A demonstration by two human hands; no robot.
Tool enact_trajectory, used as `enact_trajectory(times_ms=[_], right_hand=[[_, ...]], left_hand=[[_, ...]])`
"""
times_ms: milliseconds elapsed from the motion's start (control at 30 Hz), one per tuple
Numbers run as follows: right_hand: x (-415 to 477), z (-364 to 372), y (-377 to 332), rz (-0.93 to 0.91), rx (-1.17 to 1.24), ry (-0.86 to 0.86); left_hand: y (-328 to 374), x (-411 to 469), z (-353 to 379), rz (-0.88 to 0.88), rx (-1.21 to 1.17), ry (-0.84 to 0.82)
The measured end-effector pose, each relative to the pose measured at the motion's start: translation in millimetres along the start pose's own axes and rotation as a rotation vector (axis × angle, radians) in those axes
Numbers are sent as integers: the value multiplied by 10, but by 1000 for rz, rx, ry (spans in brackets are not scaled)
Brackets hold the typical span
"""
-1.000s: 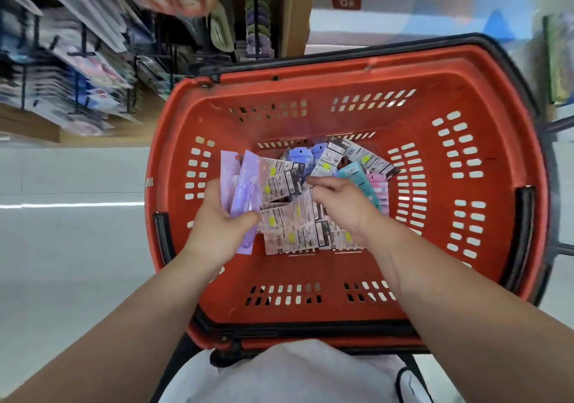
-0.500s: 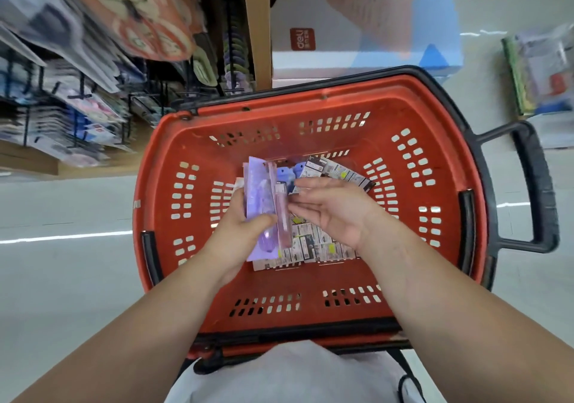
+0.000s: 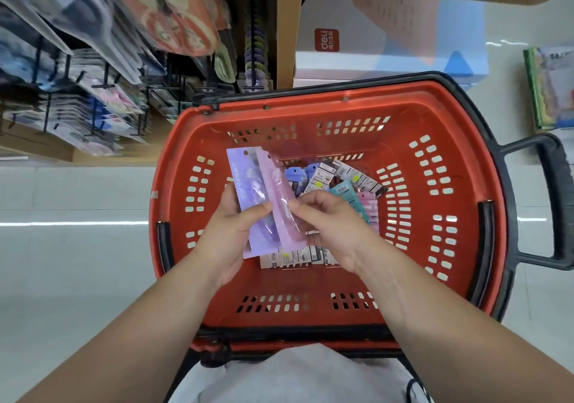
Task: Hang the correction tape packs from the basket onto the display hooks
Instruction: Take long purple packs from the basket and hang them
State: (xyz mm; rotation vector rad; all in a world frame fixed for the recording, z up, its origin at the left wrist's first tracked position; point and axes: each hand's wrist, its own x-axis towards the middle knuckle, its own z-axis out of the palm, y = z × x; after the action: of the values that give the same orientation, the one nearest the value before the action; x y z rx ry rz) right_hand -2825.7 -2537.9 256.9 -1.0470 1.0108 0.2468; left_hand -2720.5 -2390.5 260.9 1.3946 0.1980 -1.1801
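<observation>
A red basket (image 3: 441,247) sits in front of me with several correction tape packs (image 3: 341,176) loose on its floor. Above them my left hand (image 3: 231,235) grips a purple pack (image 3: 245,185) with a pink pack (image 3: 281,204) laid against it, thumb pressed on the front. My right hand (image 3: 329,225) is beside the pink pack, its thumb and fingertips pinching that pack's right edge. Display hooks (image 3: 102,86) loaded with packaged goods stand at the upper left, apart from both hands.
The basket's black handle (image 3: 556,201) sticks out to the right. A wooden shelf post (image 3: 287,27) and a white and blue box (image 3: 391,39) lie beyond the basket. Pale floor spreads on the left and right. My grey clothing (image 3: 298,374) shows below the basket.
My right hand took a pink pack out of the basket and brought it against the purple pack in my left hand. Both hands rose from the pile, and the view tilted down.
</observation>
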Motion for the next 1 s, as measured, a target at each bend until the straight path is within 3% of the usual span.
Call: enact_trajectory(times_ms=[233,400,500,600,800,1000], right_hand=[[1,239,88,-142,-56,-3],[110,256,127,-111,-176,-172],[456,31,199,-67,-198,-42],[903,-194,415,11,-446,164],[1266,-20,800,142,-949,35],[1274,9,981,31,-1192,114]], left_hand=[[-35,-27,-123,18,51,-10],[-110,2,-253,-34,61,136],[-90,-11,-390,-28,81,243],[-42,-56,-534,29,173,247],[22,-125,-622,53,210,247],[22,-154,-592,54,224,249]])
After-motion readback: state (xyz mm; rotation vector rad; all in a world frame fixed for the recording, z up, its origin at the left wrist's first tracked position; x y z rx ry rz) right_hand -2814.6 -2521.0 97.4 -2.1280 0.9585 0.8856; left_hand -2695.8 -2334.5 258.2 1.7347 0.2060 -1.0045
